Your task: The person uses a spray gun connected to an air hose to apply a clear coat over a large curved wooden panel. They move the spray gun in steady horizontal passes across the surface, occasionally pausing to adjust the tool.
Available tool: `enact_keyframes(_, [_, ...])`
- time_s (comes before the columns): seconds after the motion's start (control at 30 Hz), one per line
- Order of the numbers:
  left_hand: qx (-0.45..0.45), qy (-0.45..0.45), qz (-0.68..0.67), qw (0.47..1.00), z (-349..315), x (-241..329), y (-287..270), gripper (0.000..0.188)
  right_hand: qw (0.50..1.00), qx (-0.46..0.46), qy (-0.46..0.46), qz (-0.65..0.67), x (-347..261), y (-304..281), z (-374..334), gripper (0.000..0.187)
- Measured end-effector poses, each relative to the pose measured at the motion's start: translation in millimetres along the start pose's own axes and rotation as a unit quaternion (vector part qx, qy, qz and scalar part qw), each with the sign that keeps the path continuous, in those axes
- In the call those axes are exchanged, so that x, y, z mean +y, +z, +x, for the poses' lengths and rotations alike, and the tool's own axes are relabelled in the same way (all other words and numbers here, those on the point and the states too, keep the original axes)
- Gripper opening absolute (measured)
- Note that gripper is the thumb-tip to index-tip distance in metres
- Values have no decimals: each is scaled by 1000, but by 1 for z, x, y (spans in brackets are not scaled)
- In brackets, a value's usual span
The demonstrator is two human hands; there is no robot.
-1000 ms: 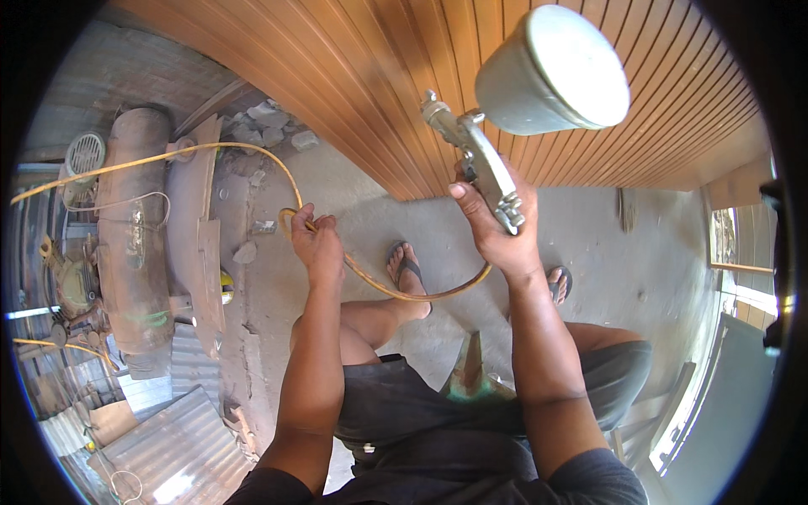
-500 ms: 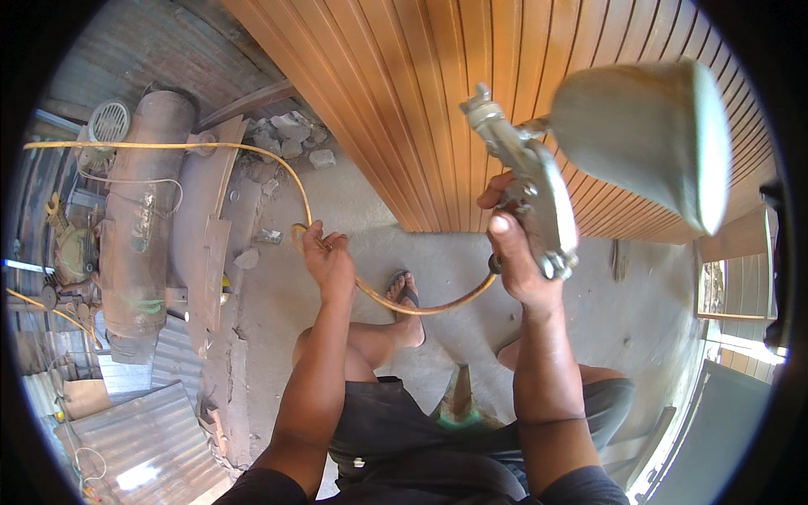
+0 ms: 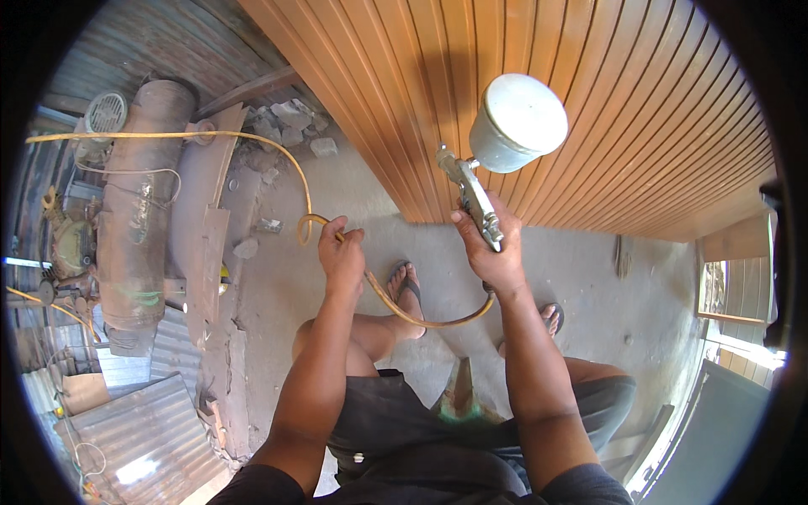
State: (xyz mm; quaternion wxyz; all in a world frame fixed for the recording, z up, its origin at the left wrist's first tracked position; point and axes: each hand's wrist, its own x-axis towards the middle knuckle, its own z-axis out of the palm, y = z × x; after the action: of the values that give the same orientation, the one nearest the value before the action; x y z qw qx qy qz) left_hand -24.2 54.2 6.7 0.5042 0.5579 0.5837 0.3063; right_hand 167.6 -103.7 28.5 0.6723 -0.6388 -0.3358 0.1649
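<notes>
The right hand (image 3: 497, 252) is wrapped around the grip of a spray gun (image 3: 473, 198), which tilts up and left, its round cup (image 3: 515, 126) overlapping the slatted panel (image 3: 581, 50) in view; whether they touch, I cannot tell. The left hand (image 3: 342, 259) has its fingers closed on a yellow hose (image 3: 429, 324), which sags across the gap between the hands, passing over the left foot (image 3: 408, 290) in view, and ends at the base of the right hand. Beyond the left hand, the hose makes a small loop, then runs left over a rusty tank (image 3: 139, 219). Rubble (image 3: 290, 122) lies between the tank's side and the panel, with boards (image 3: 210, 278) beside the tank and corrugated sheets (image 3: 139, 438) below it. Half a second ago the gun was farther right with its cup blurred and turned sideways; now the cup's pale top faces the camera, and the left hand sits slightly farther right. The panel's lower edge runs above both feet; grey floor (image 3: 581, 261) spreads from there toward the person and out right to a grey sheet (image 3: 724, 421).
</notes>
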Motion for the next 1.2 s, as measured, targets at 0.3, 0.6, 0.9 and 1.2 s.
enact_keyframes(0.3, [-81, -41, 52, 994, 2, -14, -1, 45, 997, 12, 63, -40, 82, 6, -35, 20])
enact_keyframes(0.6, [-170, -98, 105, 975, 1, -23, 1, 34, 987, 15, 135, -91, 158, 11, -80, 21])
enact_keyframes(0.9, [-209, -134, 110, 962, -6, -21, 2, 34, 960, 2, 250, -129, 213, 15, -119, 24])
enact_keyframes(1.2, [-227, -134, 100, 959, -12, -24, -1, 41, 937, -55, 280, -202, 243, 23, -140, 36])
